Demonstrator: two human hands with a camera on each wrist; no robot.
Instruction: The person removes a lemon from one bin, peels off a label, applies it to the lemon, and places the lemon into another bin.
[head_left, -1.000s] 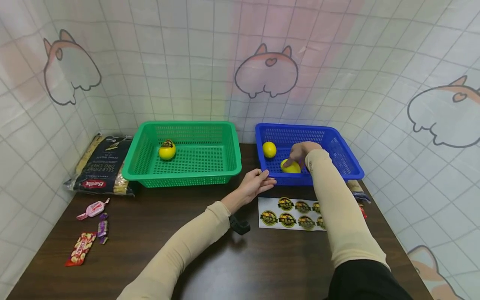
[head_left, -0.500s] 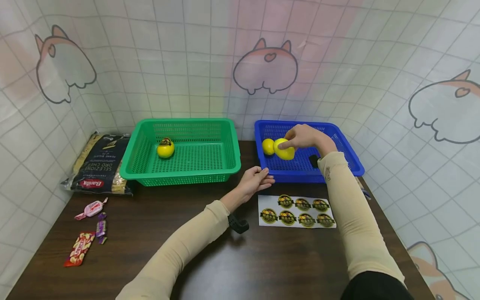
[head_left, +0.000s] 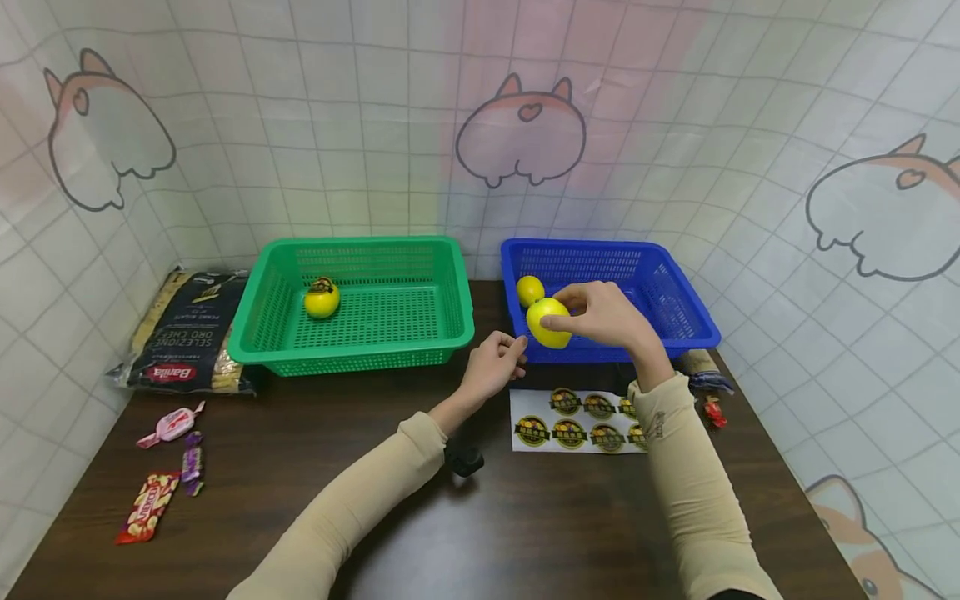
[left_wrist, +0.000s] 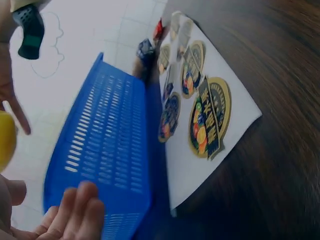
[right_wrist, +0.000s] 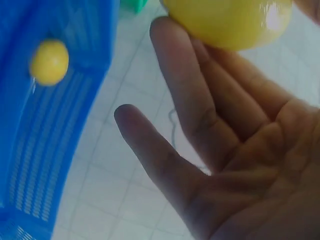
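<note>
Right hand [head_left: 609, 315] pinches a yellow lemon [head_left: 548, 322] w/ fingertips, held in the air just over the front-left rim of the blue basket [head_left: 697, 327]. Left hand [head_left: 493, 364] sits just off that basket's front-left corner, fingers loosely bent, holding nothing, tips close to the lemon but apart from it.

Nearest to me, in front of the blue basket: a white sticker sheet [head_left: 573, 419] w/ round black-and-gold labels lies flat on the dark bench [head_left: 315, 467], its front edge against the basket per the left wrist view. A small black clip-like item [head_left: 463, 458] lies left of the sheet, by the left forearm. Right of the sheet, a red candy [head_left: 712, 411] and a dark wrapper [head_left: 705, 380] just by the basket's front-right corner.

Inside the blue basket, toward its back-left, a 2nd lemon [head_left: 530, 291] rests on the floor.

Well left of the blue basket: green basket [head_left: 442, 333] w/ a stickered lemon [head_left: 322, 298] in its back-left part. Further left, a pasta bag [head_left: 183, 333] flat on the bench, and three wrapped sweets [head_left: 169, 454] nearer the front edge.
</note>
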